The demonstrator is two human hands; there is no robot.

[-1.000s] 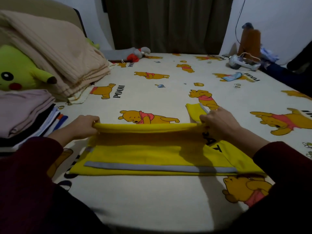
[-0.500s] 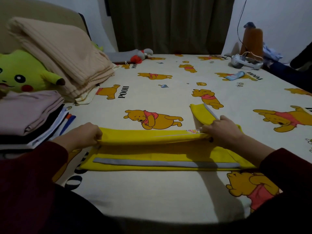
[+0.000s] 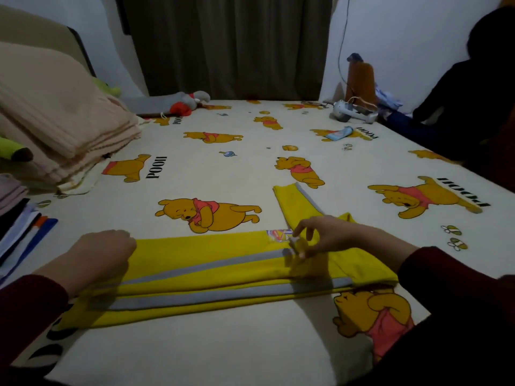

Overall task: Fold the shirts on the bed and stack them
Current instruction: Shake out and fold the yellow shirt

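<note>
now the yellow shirt (image 3: 211, 277) lies as a long band across the bed (image 3: 250, 355), running from under the left hand (image 3: 101, 254), whose curled fingers rest on its end, to the right hand (image 3: 320, 236), fingers loosely spread above the other end; a sleeve (image 3: 295, 203) juts beyond it.
</note>
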